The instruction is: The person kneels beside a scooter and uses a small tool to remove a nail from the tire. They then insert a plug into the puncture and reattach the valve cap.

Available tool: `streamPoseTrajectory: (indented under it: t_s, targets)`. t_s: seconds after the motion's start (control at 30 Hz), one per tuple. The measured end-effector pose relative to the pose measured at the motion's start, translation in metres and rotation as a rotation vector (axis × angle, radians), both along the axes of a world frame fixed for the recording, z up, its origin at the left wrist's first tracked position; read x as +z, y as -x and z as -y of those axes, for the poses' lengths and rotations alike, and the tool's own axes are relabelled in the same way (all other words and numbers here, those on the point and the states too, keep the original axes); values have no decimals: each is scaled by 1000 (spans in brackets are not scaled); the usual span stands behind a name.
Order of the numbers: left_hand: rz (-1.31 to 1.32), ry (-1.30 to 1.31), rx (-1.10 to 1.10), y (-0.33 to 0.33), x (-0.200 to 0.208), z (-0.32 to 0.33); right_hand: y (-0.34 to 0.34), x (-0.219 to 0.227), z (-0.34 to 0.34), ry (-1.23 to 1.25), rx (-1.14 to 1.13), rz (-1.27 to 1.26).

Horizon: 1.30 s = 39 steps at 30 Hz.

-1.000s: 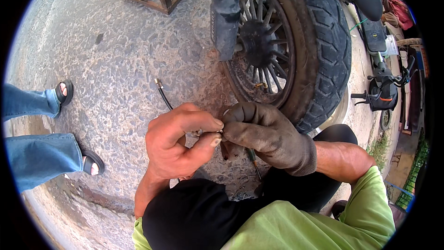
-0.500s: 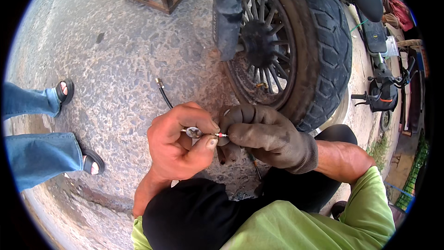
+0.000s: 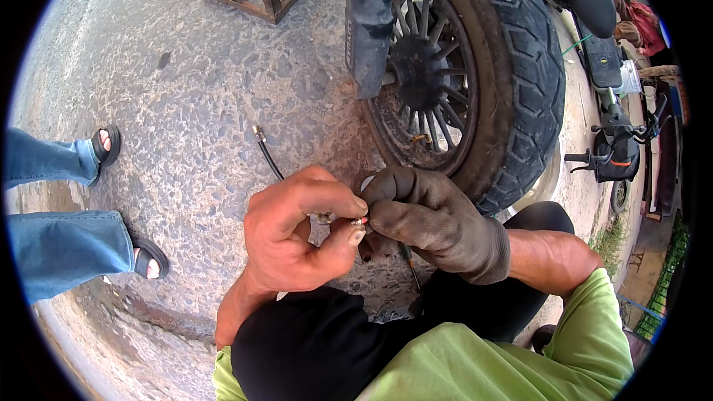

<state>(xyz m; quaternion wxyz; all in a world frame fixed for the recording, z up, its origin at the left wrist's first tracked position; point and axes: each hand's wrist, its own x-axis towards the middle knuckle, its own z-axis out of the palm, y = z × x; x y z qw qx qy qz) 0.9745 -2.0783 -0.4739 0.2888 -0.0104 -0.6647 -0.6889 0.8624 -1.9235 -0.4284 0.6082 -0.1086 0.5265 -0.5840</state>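
Item 1: small, slender metal piece with a red band [image 3: 362, 220], at the centre of my work, between my two sets of fingertips; its full shape is hidden.

Item 2: my bare left hand [image 3: 303, 229], at 9 o'clock of the piece; thumb and forefinger pinch its near end.

Item 3: my right hand in a grey-brown knit glove [image 3: 440, 224], at 3 o'clock; thumb and forefinger close over the far end, the tips nearly meeting the left ones.

Item 4: shiny silver metal part [image 3: 323, 218], partly covered inside the curl of my left hand; I cannot tell how it is held.

Item 5: black rubber hose with a brass-coloured metal end [image 3: 269, 154], at 10 o'clock, on rough grey pebbled pavement [image 3: 200, 111].

Item 6: black spoked wheel with a chunky, dusty rubber tyre [image 3: 520, 74], at 1 o'clock.

Item 7: thin-shafted tool with a green handle [image 3: 407, 252], at 4 to 5 o'clock.

Hazards, as I judge them: thick glove fabric dulls feel, so the piece could slip or be squeezed askew. Dropped, it could vanish among the pebbles or pick up grit. Unfurling my left fingers too far could loose the silver part as well.
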Motion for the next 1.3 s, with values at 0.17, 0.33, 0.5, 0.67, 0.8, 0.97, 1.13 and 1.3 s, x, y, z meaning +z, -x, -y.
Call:
streamPoseTrajectory:
  t_s: [0.17,0.33,0.5,0.67,0.8,0.97,1.13,1.3]
  targets:
    - [2,35,-16,1,-1,2,0,5,3,-48,5,-37]
    - [47,-205,-28,1,-3,-4,-1,7,6,-54,11,-74]
    - [165,127,129,1,3,4,2,11,9,-27,-53,-92]
    - [198,522,208,4,11,4,-4,14,12,-144,-29,-229]
    - [125,605,230,5,16,6,-1,5,9,-158,20,-316]
    - [124,442,240,3,12,1,-5,1,8,-43,-136,-234]
    - [113,201,75,-3,7,8,-1,1,6,50,-75,-121]
    - [73,26,-64,-6,7,11,4,6,0,120,36,-60]
